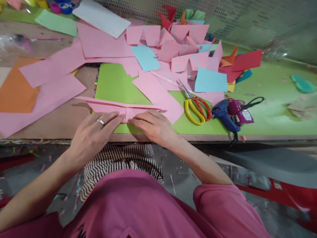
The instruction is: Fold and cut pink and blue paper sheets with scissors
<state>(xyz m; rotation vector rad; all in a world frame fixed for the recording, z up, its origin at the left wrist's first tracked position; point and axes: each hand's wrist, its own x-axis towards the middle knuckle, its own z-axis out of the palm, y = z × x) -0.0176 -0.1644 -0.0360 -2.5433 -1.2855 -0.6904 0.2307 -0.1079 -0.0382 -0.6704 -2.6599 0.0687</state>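
Observation:
A folded pink paper [106, 106] lies near the front edge of the table, its far edge raised in a long crease and a short line running down its middle. My left hand [92, 132], with a ring on one finger, holds the near side of the paper left of that line. On the other side, my right hand [156, 127] grips the same near edge, fingertips close to the left ones. Both thumbs are mostly hidden. Scissors [195, 107] with yellow and red handles rest to the right, blades slightly apart, touched by neither hand.
A blue glue gun [226, 115] and a purple roll-like item [240, 111] lie right of the scissors. Behind are loose pink sheets [104, 43], light blue pieces [211, 80] and folded pink dotted shapes [189, 61]. Orange paper [21, 87] lies far left. A green sheet [111, 82] is underneath.

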